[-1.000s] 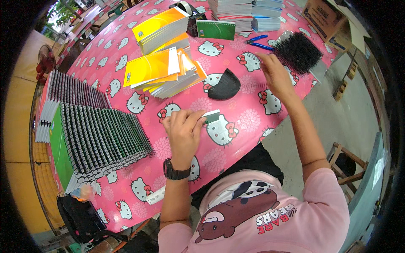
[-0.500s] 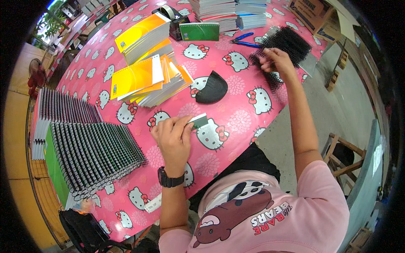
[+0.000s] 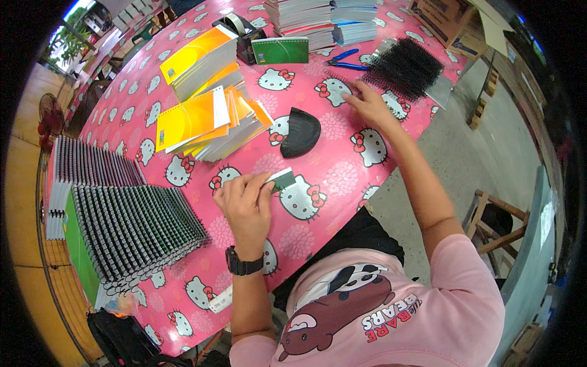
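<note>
My left hand is closed on a small notebook with a dark green cover and white pages, low over the table; the fingers hide much of it. Farther off, my right hand pinches what looks like a thin black binding coil, blurred against the tablecloth. It is just left of a heap of black binding coils. Between my hands and farther away lies a black rounded pad. Blue-handled pliers rest beyond the right hand.
Yellow-covered notebooks are stacked across from me. Bound notebooks with black coils stand at the left. A green notebook leans by a tape dispenser. Paper stacks and a cardboard box occupy the far side.
My right hand has drawn left, away from the coil heap, apparently with a coil. The left hand keeps its hold on the notebook. The whole view has shifted slightly.
</note>
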`<state>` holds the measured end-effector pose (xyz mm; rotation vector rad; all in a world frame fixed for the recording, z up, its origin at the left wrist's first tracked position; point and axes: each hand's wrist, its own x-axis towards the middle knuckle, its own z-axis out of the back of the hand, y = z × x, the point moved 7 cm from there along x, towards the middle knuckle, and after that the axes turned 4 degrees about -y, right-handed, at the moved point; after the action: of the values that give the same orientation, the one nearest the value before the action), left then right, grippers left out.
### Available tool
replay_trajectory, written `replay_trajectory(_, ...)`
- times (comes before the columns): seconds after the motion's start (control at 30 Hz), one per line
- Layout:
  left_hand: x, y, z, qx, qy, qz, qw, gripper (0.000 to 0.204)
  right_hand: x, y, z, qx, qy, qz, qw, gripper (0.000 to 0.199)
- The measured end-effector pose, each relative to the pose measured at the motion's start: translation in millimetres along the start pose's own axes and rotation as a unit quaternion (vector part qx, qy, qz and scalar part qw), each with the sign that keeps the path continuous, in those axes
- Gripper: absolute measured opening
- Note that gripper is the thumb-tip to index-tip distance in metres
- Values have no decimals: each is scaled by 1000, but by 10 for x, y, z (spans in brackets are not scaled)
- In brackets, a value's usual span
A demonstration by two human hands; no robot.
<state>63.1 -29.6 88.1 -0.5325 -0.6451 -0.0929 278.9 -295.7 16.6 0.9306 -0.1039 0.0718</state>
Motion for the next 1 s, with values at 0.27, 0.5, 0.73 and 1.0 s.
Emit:
replay_trajectory(0.27, -2, 3, 18, 3, -17, -13, 1000, 17, 420, 192, -43, -290, 21, 17, 957, 37)
replay_trajectory(0.5, -4, -8, 9, -1, -1, -1, 1000, 18, 247, 61, 316, 38, 138, 4, 990, 27)
replay_trajectory(0.73, -6, 6, 7, -11, -14, -8, 1000, 17, -256, 369, 745, -18, 93, 128, 987, 35)
replay_trajectory(1.0, 4, 9, 22, -9, -9, -4, 1000, 17, -144, 83, 413, -312, 116, 226, 915, 27)
